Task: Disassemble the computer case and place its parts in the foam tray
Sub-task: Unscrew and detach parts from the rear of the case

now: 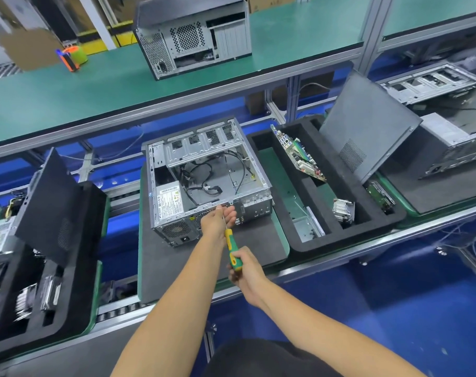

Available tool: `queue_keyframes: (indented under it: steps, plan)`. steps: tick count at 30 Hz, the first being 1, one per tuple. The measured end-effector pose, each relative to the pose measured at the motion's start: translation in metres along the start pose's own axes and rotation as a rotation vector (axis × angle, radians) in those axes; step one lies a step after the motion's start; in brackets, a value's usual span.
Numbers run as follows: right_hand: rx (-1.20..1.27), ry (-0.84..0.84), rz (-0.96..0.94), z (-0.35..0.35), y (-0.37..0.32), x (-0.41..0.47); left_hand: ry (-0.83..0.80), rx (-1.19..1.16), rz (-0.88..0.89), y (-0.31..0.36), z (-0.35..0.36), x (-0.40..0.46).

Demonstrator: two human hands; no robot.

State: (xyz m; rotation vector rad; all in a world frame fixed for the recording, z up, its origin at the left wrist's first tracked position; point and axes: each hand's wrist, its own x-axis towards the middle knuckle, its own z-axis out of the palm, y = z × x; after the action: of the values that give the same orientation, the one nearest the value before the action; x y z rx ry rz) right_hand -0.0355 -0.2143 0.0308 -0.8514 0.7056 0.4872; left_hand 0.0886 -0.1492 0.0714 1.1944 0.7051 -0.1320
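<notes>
My left hand (218, 217) steadies the screwdriver (232, 250) shaft, fingers pinching it against the open case (204, 175) (mid-bench, on a mat). My right hand (246, 270) grips its handle. The foam tray (326, 240) sits just right.

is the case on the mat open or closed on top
Open. The computer case has no side panel on its upward face: loose cables and the power supply inside show plainly from above.

Nothing legible. White printed label (168, 200) on the silver power supply inside the open grey metal computer case (208, 183) carries text, too small to read.
</notes>
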Motion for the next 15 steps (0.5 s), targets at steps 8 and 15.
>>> queue_keyframes:
  steps: [8,15]
  plan:
    - [0.123,-0.068,0.097,0.007,-0.006,-0.007,0.009,0.057,-0.01,0.0,-0.002,-0.003]
    - [0.113,-0.059,0.113,0.007,-0.008,-0.005,0.004,0.081,0.0,0.0,-0.003,-0.003]
